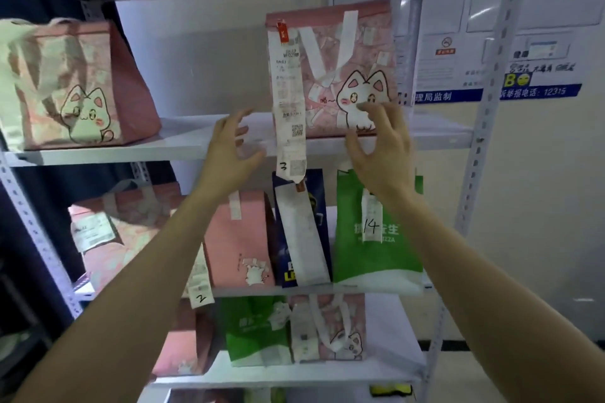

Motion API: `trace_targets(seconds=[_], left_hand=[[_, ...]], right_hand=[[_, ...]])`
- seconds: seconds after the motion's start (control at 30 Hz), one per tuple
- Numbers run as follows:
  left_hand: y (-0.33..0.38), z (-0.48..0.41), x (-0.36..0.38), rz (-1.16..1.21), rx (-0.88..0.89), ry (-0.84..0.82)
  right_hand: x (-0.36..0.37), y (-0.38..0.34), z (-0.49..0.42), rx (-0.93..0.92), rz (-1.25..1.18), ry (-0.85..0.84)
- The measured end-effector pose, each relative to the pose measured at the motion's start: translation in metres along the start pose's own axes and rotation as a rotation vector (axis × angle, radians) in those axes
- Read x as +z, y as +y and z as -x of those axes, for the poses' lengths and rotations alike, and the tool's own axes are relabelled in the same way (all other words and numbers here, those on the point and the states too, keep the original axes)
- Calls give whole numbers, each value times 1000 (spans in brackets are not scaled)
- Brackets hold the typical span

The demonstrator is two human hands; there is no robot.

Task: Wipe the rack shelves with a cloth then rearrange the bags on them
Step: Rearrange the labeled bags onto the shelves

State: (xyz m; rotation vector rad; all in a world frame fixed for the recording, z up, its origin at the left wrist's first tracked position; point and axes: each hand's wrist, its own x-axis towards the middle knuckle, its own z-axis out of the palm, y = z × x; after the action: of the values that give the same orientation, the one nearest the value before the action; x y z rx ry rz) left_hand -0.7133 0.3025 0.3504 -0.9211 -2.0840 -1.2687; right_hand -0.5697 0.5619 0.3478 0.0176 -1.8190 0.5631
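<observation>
A pink cat-print bag point(347, 52) stands upright on the upper white shelf point(183, 144), with a long receipt point(288, 98) marked 3 hanging down its front past the shelf edge. My left hand point(229, 150) hovers just left of the bag, fingers spread and loosely curved, holding nothing. My right hand point(379, 144) is in front of the bag's lower right corner, fingers spread; its fingertips lie over the cat print, and contact is unclear. A second pink cat bag point(82, 85) sits at the shelf's left end. No cloth is in view.
The middle shelf holds pink bags point(242, 239), a dark blue bag point(301, 232) and a green bag point(376, 232) marked 14. The lower shelf carries a green bag point(258, 330) and another pink cat bag point(330, 327). Perforated rack uprights point(484, 121) frame the shelves; posters cover the wall at right.
</observation>
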Motion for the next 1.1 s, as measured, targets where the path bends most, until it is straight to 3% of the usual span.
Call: trace_targets(seconds=[0.23,0.43,0.53,0.63,0.77,0.87,1.1], left_hand=[[-77,54,-54,-56,-74,10],[-172,114,-85,-161,-219,-19],[-212,146,-85,-146,-319,-121],[-241,170,-76,-110,-378,-211],[-260,185,-64,131,-530,-322],[-265,194,-59,132,-509,-372],[-248,225,-78,123,-460,-274]], right_hand=[[74,-56,82,-10,-107,-163],[154,-72,172,165,-21,-479],[183,-74,207,305,65,-584],[203,-73,231,408,157,-601],[220,-66,243,515,178,-634],[223,-64,246,544,148,-658],[198,-90,263,524,163,-560]])
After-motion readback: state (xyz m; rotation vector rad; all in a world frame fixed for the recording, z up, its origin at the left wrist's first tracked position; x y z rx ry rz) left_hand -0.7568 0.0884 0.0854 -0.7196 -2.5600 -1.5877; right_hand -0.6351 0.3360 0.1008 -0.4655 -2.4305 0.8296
